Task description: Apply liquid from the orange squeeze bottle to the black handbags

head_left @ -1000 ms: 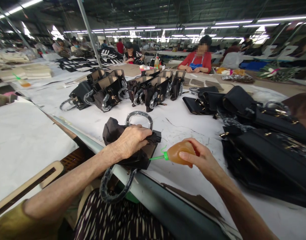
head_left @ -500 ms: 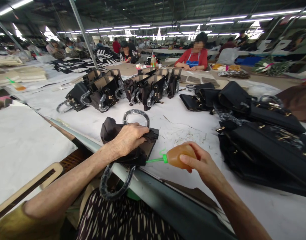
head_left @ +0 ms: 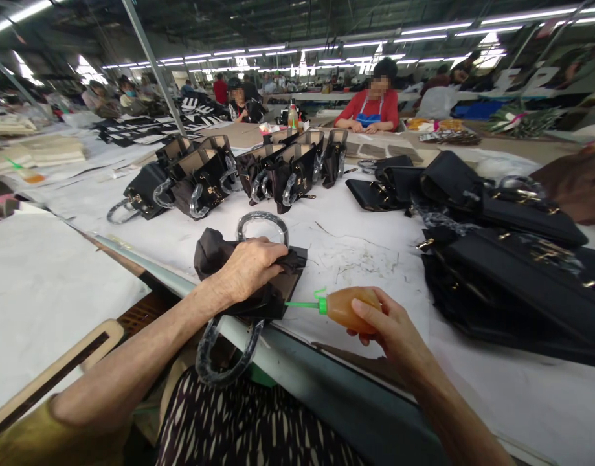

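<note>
A dark handbag (head_left: pixel 214 252) lies on its side at the table's front edge, its brownish inside partly showing. One plastic-wrapped handle (head_left: pixel 263 220) stands up behind it, and the other handle (head_left: pixel 226 372) hangs over the edge. My left hand (head_left: pixel 256 268) is closed on the bag's upper part; its fingertips are partly hidden in the dark material. In my right hand (head_left: pixel 379 317) is a squeeze bottle (head_left: pixel 343 307) of amber liquid, held on its side. The bottle's thin green nozzle (head_left: pixel 302 304) points left, its tip at the bag's right edge.
Finished-looking handbags (head_left: pixel 210 181) stand in rows behind. Flat black bags (head_left: pixel 511 291) with gold hardware are piled at the right. Loose threads (head_left: pixel 360 259) lie on the white table cover (head_left: pixel 326 226). A co-worker in red (head_left: pixel 389 107) sits across; another bottle (head_left: pixel 30 173) lies far left.
The nozzle tip has risen slightly along the bag's right edge, and the bottle lies more level. My left hand keeps its hold on the bag. The whole view has shifted a little.
</note>
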### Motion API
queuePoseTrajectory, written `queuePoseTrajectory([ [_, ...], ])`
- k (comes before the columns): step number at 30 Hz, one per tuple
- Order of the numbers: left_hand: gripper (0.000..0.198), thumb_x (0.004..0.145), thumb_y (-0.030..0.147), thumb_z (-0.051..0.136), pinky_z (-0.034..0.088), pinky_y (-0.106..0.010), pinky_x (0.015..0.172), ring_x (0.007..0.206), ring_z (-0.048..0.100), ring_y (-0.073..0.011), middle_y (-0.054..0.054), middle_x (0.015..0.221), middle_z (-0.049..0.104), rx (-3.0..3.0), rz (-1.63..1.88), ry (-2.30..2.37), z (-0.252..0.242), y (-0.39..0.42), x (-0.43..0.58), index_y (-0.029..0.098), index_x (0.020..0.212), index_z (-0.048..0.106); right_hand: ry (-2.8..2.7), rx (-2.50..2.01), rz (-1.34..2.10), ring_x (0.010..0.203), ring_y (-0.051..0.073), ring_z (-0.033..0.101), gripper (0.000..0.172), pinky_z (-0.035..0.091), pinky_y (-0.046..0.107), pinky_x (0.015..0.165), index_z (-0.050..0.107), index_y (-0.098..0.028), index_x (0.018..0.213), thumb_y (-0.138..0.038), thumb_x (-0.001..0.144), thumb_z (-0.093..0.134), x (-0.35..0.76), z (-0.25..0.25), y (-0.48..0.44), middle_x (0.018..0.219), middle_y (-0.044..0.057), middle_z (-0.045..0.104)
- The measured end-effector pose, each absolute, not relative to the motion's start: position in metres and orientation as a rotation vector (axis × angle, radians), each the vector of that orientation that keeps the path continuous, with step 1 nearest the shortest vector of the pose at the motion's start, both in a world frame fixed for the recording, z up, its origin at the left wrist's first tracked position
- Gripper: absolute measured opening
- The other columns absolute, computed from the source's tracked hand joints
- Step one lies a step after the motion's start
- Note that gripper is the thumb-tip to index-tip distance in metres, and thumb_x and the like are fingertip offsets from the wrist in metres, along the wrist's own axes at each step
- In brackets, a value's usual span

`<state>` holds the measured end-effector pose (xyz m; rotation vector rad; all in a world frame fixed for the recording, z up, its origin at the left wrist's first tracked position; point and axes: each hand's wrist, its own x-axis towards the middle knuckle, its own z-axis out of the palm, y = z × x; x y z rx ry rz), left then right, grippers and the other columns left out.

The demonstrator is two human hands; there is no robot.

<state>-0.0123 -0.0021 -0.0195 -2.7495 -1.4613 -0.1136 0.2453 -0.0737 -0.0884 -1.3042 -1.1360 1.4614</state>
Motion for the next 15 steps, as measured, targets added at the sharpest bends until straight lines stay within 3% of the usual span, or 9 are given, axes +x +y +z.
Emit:
queuePoseTrajectory([
  [10, 0.011, 0.084, 0.021, 0.051, 0.043, -0.027, 0.071, 0.085, 0.057, -0.0198, -0.005, 0.085, 0.062, -2.749, -0.139, -1.447, -0.024, -0.001, -0.013, 0.02, 0.093, 0.058, -1.129, -1.334, 1.543, 0.056, 0.022, 0.06, 0.037, 0.038, 0.026, 0.04, 0.055, -0.019, 0.09, -0.05, 0.072, 0.066, 0.243, -0.087, -0.084, 0.072, 0.005, 0.063],
  [15, 0.011, 0.084, 0.021, 0.051, 0.043, -0.027, 0.071, 0.085, 0.057, -0.0196, -0.005, 0.085, 0.062, -2.756, -0.142, -1.459, -0.024, 0.0, -0.014, 0.02, 0.093, 0.058, -1.237, -1.363, 1.365, 0.061, 0.019, 0.055, 0.04, 0.043, 0.028, 0.047, 0.052, -0.022, 0.098, -0.047, 0.072, 0.07, 0.243, -0.081, -0.091, 0.075, 0.001, 0.06],
])
